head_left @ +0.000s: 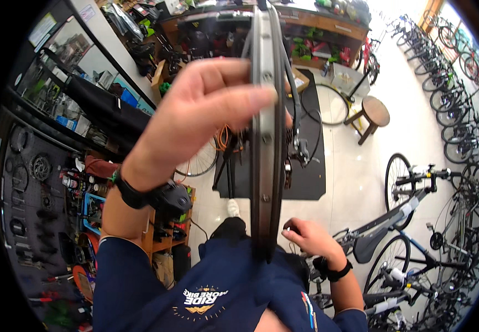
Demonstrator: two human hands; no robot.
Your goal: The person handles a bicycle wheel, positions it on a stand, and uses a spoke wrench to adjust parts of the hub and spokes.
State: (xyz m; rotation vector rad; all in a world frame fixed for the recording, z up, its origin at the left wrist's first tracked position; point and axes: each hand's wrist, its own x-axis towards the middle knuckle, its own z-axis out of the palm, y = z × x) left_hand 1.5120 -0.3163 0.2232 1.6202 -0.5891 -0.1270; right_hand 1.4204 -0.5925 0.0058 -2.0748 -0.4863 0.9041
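Note:
A bicycle wheel rim (266,166) stands upright and edge-on in front of me, its bare silver channel with spoke holes facing me between black edges. My left hand (206,105) grips its upper part from the left. The thumb lies across the channel, and the other fingers reach behind the rim. The rim's lower end comes down to my dark blue shirt (195,276). Right of that end is my right hand (312,239), beside the rim with its fingers curled in. Whatever may be in those fingers is hidden.
Behind the rim, partly hidden bicycle parts stand over a black mat (305,182). A wooden stool (376,112) stands beyond at the right. Bicycles (394,221) crowd the right side. Tool shelves (159,238) and a pegboard (29,193) line the left; a workbench (328,22) stands at the back.

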